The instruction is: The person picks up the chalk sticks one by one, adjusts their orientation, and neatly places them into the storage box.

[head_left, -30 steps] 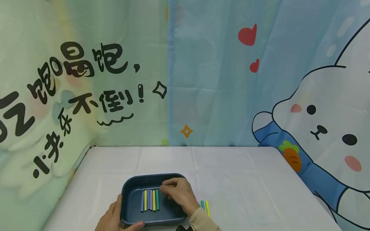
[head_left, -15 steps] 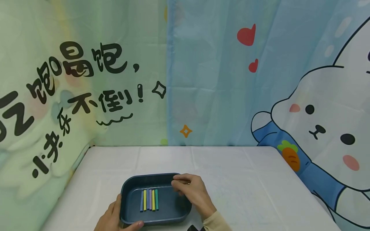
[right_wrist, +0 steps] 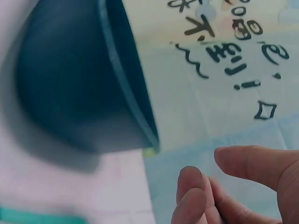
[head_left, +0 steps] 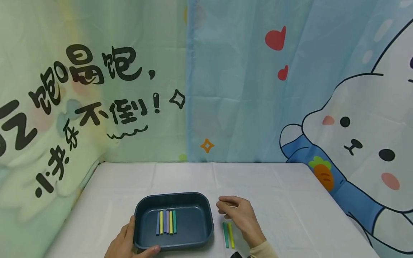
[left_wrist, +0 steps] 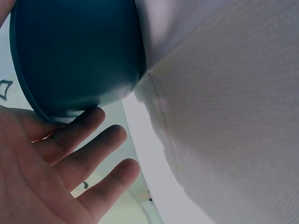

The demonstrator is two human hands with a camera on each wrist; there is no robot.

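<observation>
A dark blue tray point(head_left: 193, 238) sits on the white table, holding a row of slim coloured sticks point(head_left: 161, 223) that look like chalk, in purple, yellow and green. At the tray's near left corner, my left hand point(head_left: 124, 240) rests with fingers along the left wall and thumb at the front rim. Its fingers point(left_wrist: 88, 156) look fairly straight and spread in the left wrist view. My right hand point(head_left: 240, 216) hovers right of the tray, fingers loosely bent, thumb apart, nothing between them. Just below it lie a green stick point(head_left: 225, 235) and a yellow stick point(head_left: 231, 235).
The white tabletop point(head_left: 290, 200) stretches to the back and right. A printed curtain point(head_left: 226, 89) with lettering and a cartoon rabbit point(head_left: 355, 111) hangs behind and along the sides.
My right hand has moved right, from over the tray to above the table beside it, uncovering the two loose sticks. My left hand and the row of sticks have stayed put.
</observation>
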